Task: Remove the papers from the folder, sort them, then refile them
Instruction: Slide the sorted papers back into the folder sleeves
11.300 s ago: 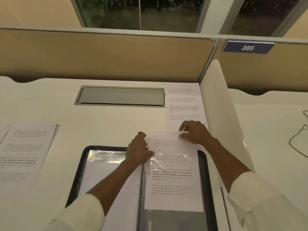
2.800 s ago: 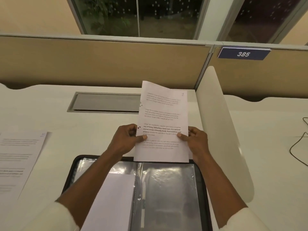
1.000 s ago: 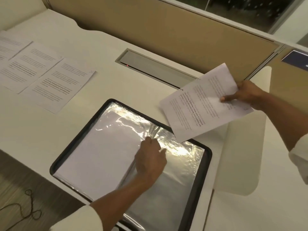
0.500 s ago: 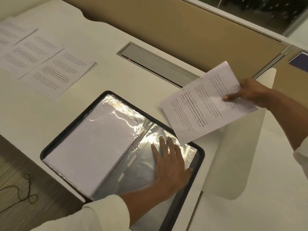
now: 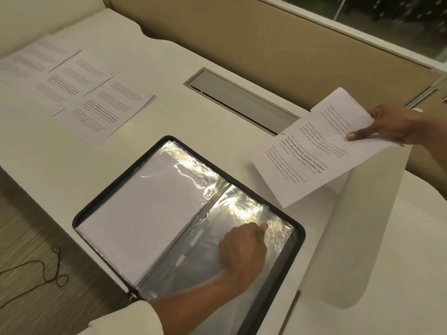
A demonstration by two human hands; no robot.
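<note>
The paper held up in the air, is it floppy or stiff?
Probably floppy: the paper, pinched at one edge by the right hand, dips toward its free corner. Likely light, since one hand holds it up by the edge. It could crease if gripped harder.

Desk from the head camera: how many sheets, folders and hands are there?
Printed sheets lying flat: 3
Sheet held up: 1
Folder: 1
Hands (left hand, right hand): 2
Total: 7
</note>
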